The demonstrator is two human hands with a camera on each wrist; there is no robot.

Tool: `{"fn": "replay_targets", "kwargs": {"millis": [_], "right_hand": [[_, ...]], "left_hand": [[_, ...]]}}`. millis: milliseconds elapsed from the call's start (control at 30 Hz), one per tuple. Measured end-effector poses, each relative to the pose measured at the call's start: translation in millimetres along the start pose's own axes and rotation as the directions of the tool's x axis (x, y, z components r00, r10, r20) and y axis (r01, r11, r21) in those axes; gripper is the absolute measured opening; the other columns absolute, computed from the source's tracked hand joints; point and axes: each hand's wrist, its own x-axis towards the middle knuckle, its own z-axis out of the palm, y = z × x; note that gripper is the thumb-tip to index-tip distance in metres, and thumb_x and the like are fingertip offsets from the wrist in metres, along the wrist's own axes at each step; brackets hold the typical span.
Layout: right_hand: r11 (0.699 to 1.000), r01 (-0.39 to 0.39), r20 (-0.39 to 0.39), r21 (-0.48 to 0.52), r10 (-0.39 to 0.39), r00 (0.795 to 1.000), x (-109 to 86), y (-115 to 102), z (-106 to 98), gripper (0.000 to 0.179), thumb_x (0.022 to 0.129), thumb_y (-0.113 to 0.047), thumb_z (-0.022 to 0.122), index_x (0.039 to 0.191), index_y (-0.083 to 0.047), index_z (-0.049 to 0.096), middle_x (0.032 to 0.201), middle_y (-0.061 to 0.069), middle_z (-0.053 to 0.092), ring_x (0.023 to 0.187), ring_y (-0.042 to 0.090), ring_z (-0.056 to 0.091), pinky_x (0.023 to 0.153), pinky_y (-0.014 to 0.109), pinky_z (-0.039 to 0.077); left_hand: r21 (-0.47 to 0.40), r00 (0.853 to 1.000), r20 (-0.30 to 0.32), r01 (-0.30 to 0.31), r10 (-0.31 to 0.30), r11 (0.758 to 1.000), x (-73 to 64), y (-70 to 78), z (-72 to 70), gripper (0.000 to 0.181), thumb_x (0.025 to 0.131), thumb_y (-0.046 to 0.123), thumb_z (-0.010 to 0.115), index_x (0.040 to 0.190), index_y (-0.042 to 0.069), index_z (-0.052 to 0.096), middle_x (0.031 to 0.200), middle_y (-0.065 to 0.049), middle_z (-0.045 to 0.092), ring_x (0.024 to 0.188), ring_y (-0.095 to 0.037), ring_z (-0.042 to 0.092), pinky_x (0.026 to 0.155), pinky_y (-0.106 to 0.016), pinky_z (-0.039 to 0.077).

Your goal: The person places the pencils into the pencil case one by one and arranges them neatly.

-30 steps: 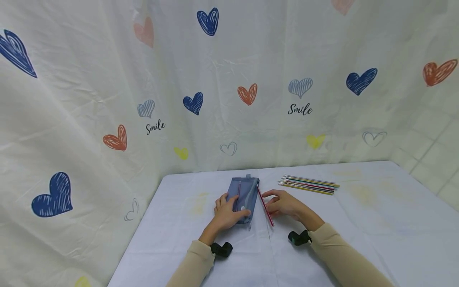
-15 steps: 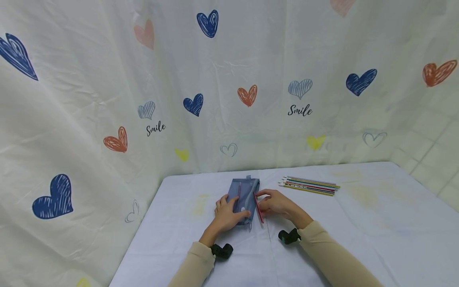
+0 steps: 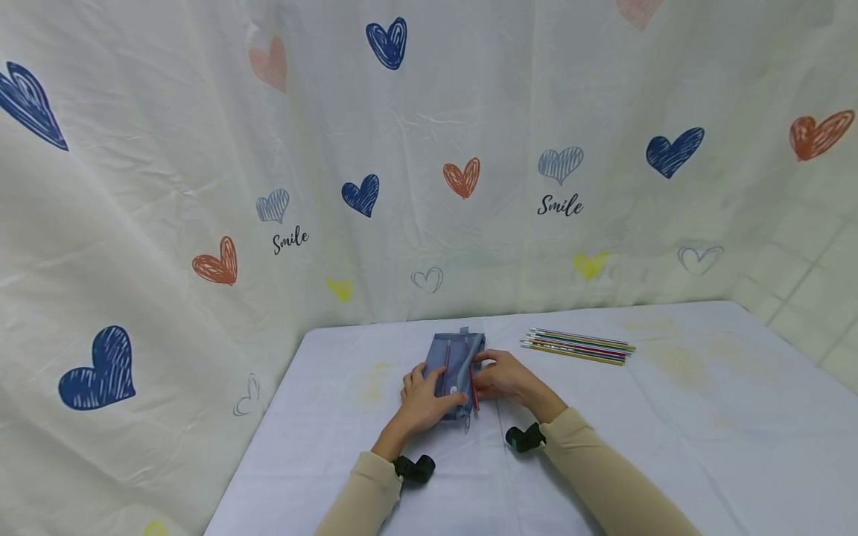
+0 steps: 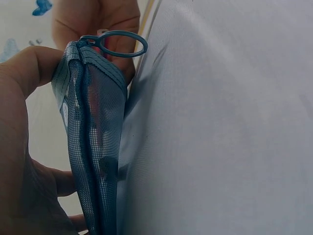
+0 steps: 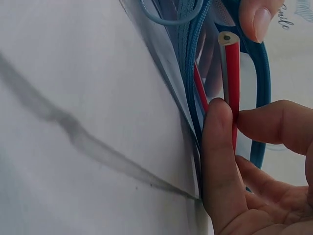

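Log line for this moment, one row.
left hand: holds pencil case | right hand: pinches red pencil at case opening | spare pencils: on table

We see bright, even, soft light in the head view, with faint shadows under the arms and wide-angle bending at the edges. Both wrist views sit very close: the bench cloth (image 5: 73,98) blurs, and fingers throw dark shadows.
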Motion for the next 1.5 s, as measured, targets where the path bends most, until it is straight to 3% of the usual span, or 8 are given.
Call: {"fn": "replay_targets", "kwargs": {"millis": [533, 667, 833, 1167, 1500], "right_hand": [[1.000, -0.027, -0.068, -0.006, 0.026, 0.997, 3.2, -6, 16, 0.059, 0.088, -0.002, 0.068, 0.142, 0.006, 0.045, 0.100, 0.016, 0.069, 0.077, 0.016, 0.071, 0.076, 0.033, 0.061], [1.000, 0.005, -0.034, -0.013, -0.005, 0.999, 1.3, -4, 15, 0.050, 0.091, 0.000, 0.064, 0.137, 0.011, 0.049, 0.098, 0.016, 0.072, 0.077, 0.016, 0.071, 0.077, 0.033, 0.060], [0.998, 0.029, 0.011, 0.050, -0.030, 0.999, -0.7, -1, 9, 0.043, 0.095, 0.000, 0.062, 0.135, 0.013, 0.052, 0.100, 0.017, 0.074, 0.081, 0.015, 0.072, 0.078, 0.033, 0.061], [0.996, 0.075, 0.049, 0.045, -0.078, 0.996, -4.1, 3, -12, 0.038, 0.097, -0.001, 0.061, 0.133, 0.010, 0.056, 0.111, 0.022, 0.074, 0.093, 0.022, 0.074, 0.081, 0.036, 0.061], [0.975, 0.160, -0.039, -0.152, -0.168, 0.985, -17.1, 9, -54, 0.037, 0.097, -0.005, 0.060, 0.130, 0.011, 0.056, 0.109, 0.025, 0.072, 0.093, 0.029, 0.074, 0.083, 0.041, 0.061]], "left_hand": [[0.003, 1.000, -0.004, -0.005, 0.005, 1.000, 1.5, -1.4, 1.2, 0.090, 0.083, 0.064, 0.068, 0.155, 0.015, 0.045, 0.165, -0.020, 0.020, 0.147, -0.040, 0.018, 0.116, -0.064, 0.023], [0.001, 1.000, -0.004, -0.015, 0.015, 1.000, 1.9, -1.3, 1.1, 0.089, 0.084, 0.062, 0.069, 0.155, 0.015, 0.045, 0.165, -0.020, 0.020, 0.148, -0.040, 0.017, 0.116, -0.065, 0.022], [-0.002, 1.000, -0.010, -0.021, 0.021, 1.000, 1.8, -1.9, 0.7, 0.088, 0.083, 0.062, 0.069, 0.154, 0.016, 0.046, 0.165, -0.020, 0.020, 0.148, -0.040, 0.017, 0.116, -0.065, 0.021], [0.002, 1.000, -0.012, -0.011, 0.011, 1.000, 0.9, -0.9, 1.3, 0.086, 0.083, 0.061, 0.070, 0.154, 0.018, 0.047, 0.165, -0.019, 0.020, 0.148, -0.040, 0.018, 0.116, -0.066, 0.022], [-0.005, 1.000, -0.013, 0.004, -0.004, 1.000, 0.6, -0.5, 2.0, 0.085, 0.083, 0.059, 0.071, 0.154, 0.019, 0.047, 0.165, -0.019, 0.021, 0.149, -0.041, 0.018, 0.116, -0.068, 0.021]]}}
